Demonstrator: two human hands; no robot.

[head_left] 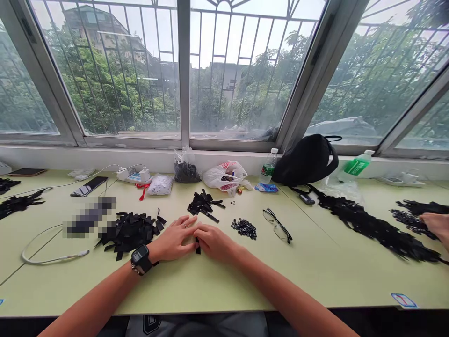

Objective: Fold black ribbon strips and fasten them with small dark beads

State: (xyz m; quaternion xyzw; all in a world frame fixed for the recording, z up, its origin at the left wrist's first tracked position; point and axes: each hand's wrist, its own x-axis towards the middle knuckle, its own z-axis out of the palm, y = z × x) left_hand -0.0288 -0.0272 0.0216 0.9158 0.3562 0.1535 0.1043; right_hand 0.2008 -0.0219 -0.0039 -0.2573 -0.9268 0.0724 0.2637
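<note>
A short black fabric strip (198,249) pokes out between my two hands over the table, its upper part hidden by fingers. My left hand (175,241), wearing a ring and a watch, has its thumb against the strip and its fingers reaching forward. My right hand (215,241) is curled in a pinch on the same strip, touching the left fingers. Left of my hands lies a big pile of black strips (135,231). Just beyond them is a smaller pile of strips with small rings on them (203,206). Black round snap-like pieces (244,228) lie heaped to the right.
Glasses (278,225) lie right of the heap. Along the window stand plastic bags (224,177), a water bottle (268,167) and a black bag (307,159). A grey cable (56,259) curves at left. Another person's hand (437,227) is at far right, near a long row of strips (379,229).
</note>
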